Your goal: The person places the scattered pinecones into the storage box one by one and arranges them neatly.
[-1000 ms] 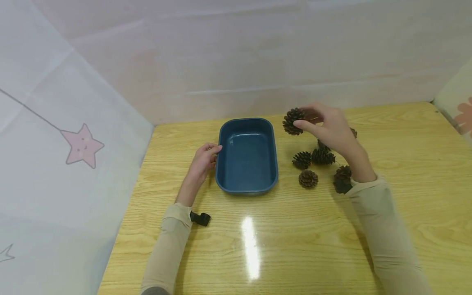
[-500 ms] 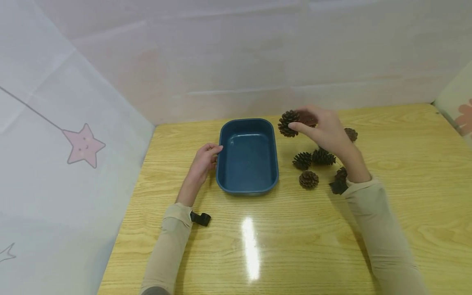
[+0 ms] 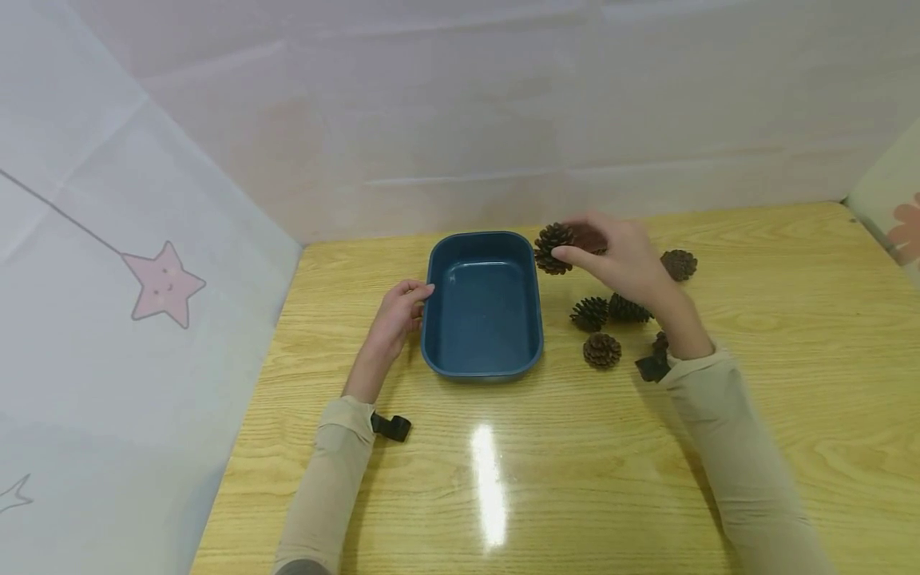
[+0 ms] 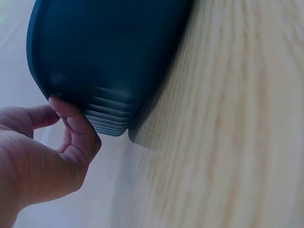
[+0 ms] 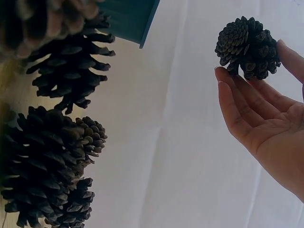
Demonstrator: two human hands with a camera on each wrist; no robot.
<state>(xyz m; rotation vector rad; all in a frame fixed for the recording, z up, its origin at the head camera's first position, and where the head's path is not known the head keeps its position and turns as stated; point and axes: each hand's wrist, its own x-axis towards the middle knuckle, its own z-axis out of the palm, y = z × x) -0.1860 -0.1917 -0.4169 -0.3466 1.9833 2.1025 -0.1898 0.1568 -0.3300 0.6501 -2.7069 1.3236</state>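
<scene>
A dark blue rectangular bin [image 3: 481, 319] with rounded corners sits on the wooden table, nothing inside it. My left hand [image 3: 397, 314] pinches its left rim; the left wrist view shows thumb and fingertips at the edge of the bin [image 4: 109, 52]. Above the table, my right hand [image 3: 621, 254] holds a brown pine cone [image 3: 553, 249] between thumb and fingers, beside the bin's upper right corner. In the right wrist view that pine cone [image 5: 249, 48] is gripped at the fingertips, raised off the table.
Several more pine cones lie right of the bin, among them a light brown pine cone [image 3: 601, 350], a dark pine cone [image 3: 589, 314] and a pine cone [image 3: 679, 264] farther back. My right forearm partly covers others. A pale wall cloth [image 3: 460, 120] stands behind the table.
My right hand has moved left and slightly nearer with the pine cone, closer to the bin. The pine cone behind the right wrist has come into fuller view. My left hand has stayed put.
</scene>
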